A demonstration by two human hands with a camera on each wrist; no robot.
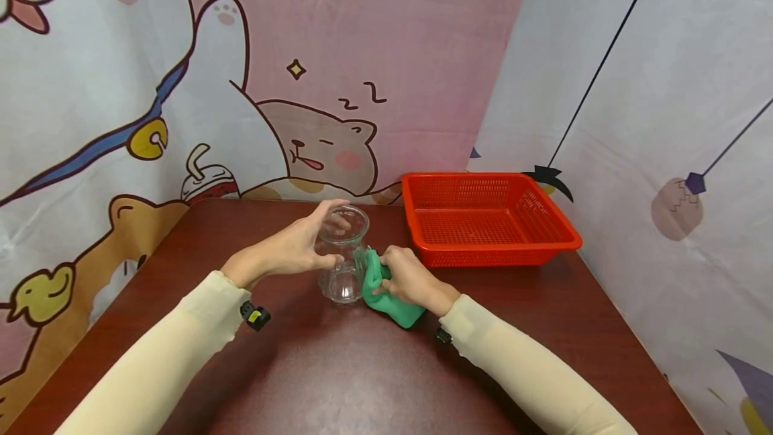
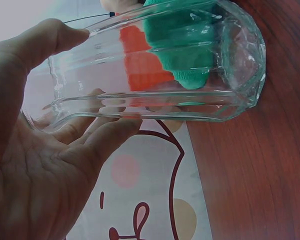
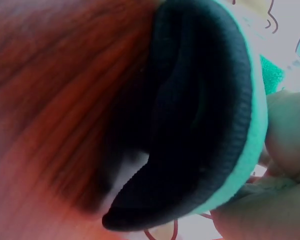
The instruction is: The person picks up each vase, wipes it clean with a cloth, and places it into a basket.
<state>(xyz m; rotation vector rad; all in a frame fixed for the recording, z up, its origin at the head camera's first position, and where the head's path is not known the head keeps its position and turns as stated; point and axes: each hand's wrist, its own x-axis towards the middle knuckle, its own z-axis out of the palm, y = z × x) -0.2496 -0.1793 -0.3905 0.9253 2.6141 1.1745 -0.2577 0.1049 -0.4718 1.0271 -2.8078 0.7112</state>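
A clear glass vase (image 1: 343, 284) with a flared round rim and faceted body stands upright on the table. My left hand (image 1: 294, 246) grips it around the neck, thumb on the near side and fingers behind the glass. In the left wrist view, the thumb and fingers span the vase (image 2: 190, 107) on both sides. My right hand (image 1: 412, 278) pinches a green cloth (image 1: 401, 313) against the vase's right side. Through the glass, the bunched cloth (image 2: 180, 35) shows green. Up close in the right wrist view, a fold of the cloth (image 3: 260, 120) hangs from the fingers, its inside dark.
A red plastic basket (image 1: 498, 247) with perforated walls stands at the back right, just beyond my right hand. The dark reddish wooden table (image 1: 338, 381) reaches back to a cartoon-printed fabric backdrop (image 1: 435, 72), which also runs along both sides.
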